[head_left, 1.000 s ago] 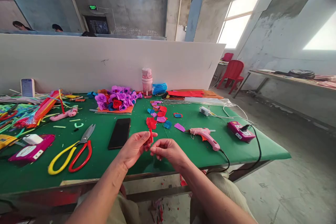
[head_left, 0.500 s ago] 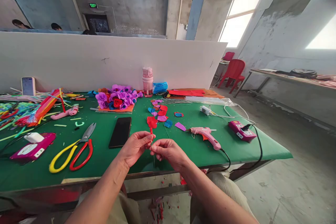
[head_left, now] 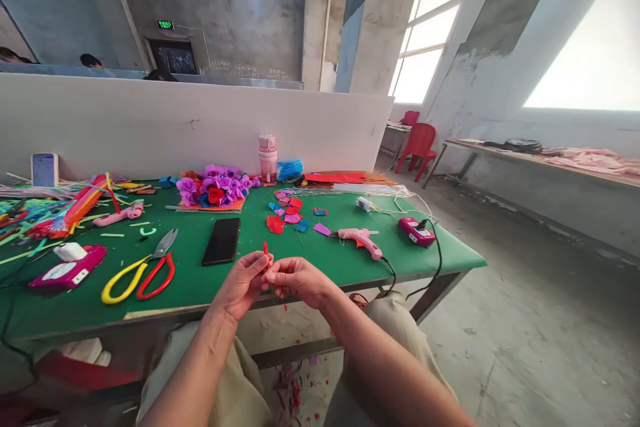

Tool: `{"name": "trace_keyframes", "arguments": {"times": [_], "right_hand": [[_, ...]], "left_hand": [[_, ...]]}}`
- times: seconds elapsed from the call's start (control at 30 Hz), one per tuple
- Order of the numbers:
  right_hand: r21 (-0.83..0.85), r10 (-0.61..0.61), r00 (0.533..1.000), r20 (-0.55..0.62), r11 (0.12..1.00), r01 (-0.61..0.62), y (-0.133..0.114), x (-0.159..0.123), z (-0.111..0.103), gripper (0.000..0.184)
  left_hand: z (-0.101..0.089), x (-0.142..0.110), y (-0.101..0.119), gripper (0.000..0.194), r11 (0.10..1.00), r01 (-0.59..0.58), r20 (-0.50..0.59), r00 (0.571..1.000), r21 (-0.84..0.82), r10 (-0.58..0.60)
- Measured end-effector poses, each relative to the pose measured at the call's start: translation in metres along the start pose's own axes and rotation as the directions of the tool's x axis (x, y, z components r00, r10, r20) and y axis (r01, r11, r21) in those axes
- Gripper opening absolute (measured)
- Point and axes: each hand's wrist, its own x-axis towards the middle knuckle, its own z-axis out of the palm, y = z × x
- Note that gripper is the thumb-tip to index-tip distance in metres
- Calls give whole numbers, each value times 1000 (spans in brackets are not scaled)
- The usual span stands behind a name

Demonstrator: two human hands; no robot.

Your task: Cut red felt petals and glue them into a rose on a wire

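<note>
At the table's front edge, my left hand (head_left: pixel 243 285) pinches a small, narrow piece of red paper (head_left: pixel 265 248) that sticks up above the fingertips. My right hand (head_left: pixel 300 280) is closed too, its thumb and finger pressed together against the lower end, where the fingers hide what they grip. Just beyond my hands lie loose petal-shaped pieces: a red petal (head_left: pixel 275 224), a blue one (head_left: pixel 302 226) and a purple one (head_left: pixel 322 229), with several others behind. A pink glue gun (head_left: pixel 361 237) rests to the right.
Scissors (head_left: pixel 159 255) with yellow and red handles and a black phone (head_left: pixel 221 241) lie to the left. Purple paper flowers (head_left: pixel 220 185) and a pink bottle (head_left: pixel 268 159) stand behind. A magenta power strip (head_left: pixel 417 231) trails a black cable over the right edge.
Both hands have come back from over the table to its front edge, still together on the red piece. The thin wire seen below them earlier no longer shows. The camera view has shifted.
</note>
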Motion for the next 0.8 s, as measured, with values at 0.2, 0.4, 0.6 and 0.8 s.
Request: {"name": "trace_keyframes", "arguments": {"times": [0.2, 0.4, 0.6, 0.8], "right_hand": [[70, -82, 993, -86, 994, 88, 19, -45, 14, 32], [132, -107, 990, -94, 984, 119, 18, -60, 15, 28], [144, -76, 987, -144, 985, 97, 23, -63, 10, 30], [108, -74, 976, -205, 989, 98, 30, -64, -4, 31]], "left_hand": [[19, -29, -17, 27, 1000, 18, 39, 999, -14, -18], [30, -41, -28, 23, 1000, -5, -15, 1000, -13, 5], [28, -37, -44, 25, 998, -43, -79, 996, -37, 40], [38, -28, -47, 27, 997, -65, -66, 996, -45, 62]]}}
